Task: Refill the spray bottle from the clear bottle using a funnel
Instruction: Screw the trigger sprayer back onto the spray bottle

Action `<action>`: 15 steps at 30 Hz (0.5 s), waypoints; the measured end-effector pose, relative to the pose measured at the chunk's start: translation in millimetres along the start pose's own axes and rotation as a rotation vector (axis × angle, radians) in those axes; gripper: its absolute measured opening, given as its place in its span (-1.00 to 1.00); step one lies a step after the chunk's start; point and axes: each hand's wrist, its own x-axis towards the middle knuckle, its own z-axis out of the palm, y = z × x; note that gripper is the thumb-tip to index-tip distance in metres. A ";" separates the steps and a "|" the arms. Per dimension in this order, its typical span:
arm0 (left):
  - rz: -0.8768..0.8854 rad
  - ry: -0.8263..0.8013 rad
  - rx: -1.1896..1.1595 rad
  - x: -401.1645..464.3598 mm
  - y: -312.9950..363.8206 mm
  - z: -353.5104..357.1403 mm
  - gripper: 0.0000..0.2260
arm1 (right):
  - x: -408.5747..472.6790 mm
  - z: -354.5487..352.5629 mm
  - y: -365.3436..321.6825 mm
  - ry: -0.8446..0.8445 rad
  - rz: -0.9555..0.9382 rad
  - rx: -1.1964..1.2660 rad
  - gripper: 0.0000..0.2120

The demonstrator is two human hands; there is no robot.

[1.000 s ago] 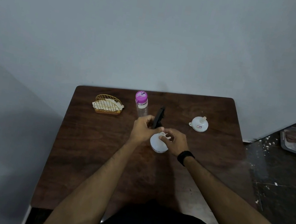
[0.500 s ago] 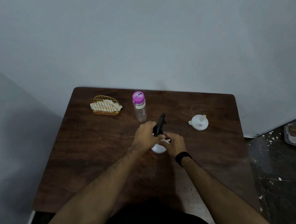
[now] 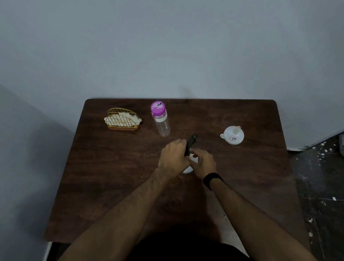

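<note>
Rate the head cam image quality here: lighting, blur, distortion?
Head view: dim, flat light, no glare; both hands and the spray bottle look soft, likely motion blur; the clear bottle and funnel read sharper; wide-angle bowing on the table edges.

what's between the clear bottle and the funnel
In the head view, bare table, with the spray bottle's black trigger head just nearer, between the clear bottle and the funnel.
</note>
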 end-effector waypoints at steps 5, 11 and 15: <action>-0.104 -0.037 0.064 6.4 13.1 -3.5 -0.71 | -5.4 -0.8 -1.0 0.010 -0.006 0.031 -0.67; 0.030 -0.058 0.041 8.9 6.2 -5.3 -0.86 | -6.2 -2.2 -1.3 -0.013 0.013 0.013 -0.66; 0.141 -0.100 0.009 7.6 -0.1 -12.7 -0.87 | -8.0 -2.1 -4.1 -0.023 0.034 0.080 -0.58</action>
